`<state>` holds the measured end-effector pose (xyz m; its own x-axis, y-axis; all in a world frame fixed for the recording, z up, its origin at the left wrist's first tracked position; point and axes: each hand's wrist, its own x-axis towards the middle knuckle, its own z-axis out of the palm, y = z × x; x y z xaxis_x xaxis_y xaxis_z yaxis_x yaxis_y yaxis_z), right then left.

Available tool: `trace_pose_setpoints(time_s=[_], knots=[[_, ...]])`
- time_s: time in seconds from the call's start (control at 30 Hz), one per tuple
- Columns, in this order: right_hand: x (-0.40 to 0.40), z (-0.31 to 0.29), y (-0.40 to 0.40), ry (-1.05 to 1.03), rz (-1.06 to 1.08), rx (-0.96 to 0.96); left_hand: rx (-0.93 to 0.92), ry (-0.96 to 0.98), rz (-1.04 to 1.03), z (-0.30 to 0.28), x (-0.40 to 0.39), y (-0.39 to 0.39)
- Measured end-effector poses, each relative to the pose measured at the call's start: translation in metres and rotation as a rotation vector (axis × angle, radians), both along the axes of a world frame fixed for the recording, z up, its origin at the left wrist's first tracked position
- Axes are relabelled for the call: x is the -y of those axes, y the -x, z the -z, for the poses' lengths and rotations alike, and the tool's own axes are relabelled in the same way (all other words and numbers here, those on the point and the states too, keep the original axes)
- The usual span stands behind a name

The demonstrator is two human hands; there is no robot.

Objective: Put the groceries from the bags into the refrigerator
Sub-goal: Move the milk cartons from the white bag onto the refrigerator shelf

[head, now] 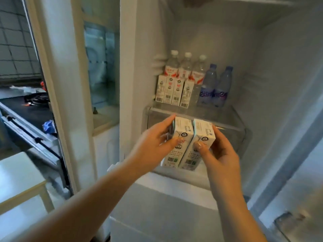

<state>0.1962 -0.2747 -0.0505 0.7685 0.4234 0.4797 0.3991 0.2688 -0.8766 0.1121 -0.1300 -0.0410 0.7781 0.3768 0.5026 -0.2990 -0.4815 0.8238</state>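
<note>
The refrigerator (272, 70) stands open in front of me. My left hand (153, 145) grips a white milk carton (181, 135), and my right hand (220, 151) grips a second white milk carton (202, 137) beside it. Both cartons are held side by side just in front of the clear drawer (234, 124), below the glass shelf (215, 109). On that shelf stand several small milk cartons (172, 91), three clear water bottles with red labels (185, 67) behind them, and two blue water bottles (216, 86) to the right.
The fridge door (297, 154) hangs open at the right. A white cabinet with glass panels (97, 67) stands left of the fridge. Further left are a dark stove top (33, 105) and a pale table (19, 179).
</note>
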Motion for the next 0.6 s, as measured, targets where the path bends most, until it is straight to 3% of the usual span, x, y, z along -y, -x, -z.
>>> trace_pose_setpoints(time_s=[0.1, 0.23, 0.4, 0.6], knots=[[-0.023, -0.015, -0.043, -0.068, 0.038, 0.000, 0.037, -0.062, 0.036, -0.023, -0.026, -0.047], [-0.047, -0.031, -0.089, -0.114, 0.106, 0.017, 0.056, -0.325, 0.020, -0.051, -0.054, -0.099], [-0.069, -0.056, -0.132, -0.098, 0.221, 0.108, 0.072, -0.497, 0.050, -0.075, -0.083, -0.158], [-0.092, -0.071, -0.180, 0.023, 0.239, 0.192, 0.132, -0.481, 0.007, -0.072, -0.111, -0.220]])
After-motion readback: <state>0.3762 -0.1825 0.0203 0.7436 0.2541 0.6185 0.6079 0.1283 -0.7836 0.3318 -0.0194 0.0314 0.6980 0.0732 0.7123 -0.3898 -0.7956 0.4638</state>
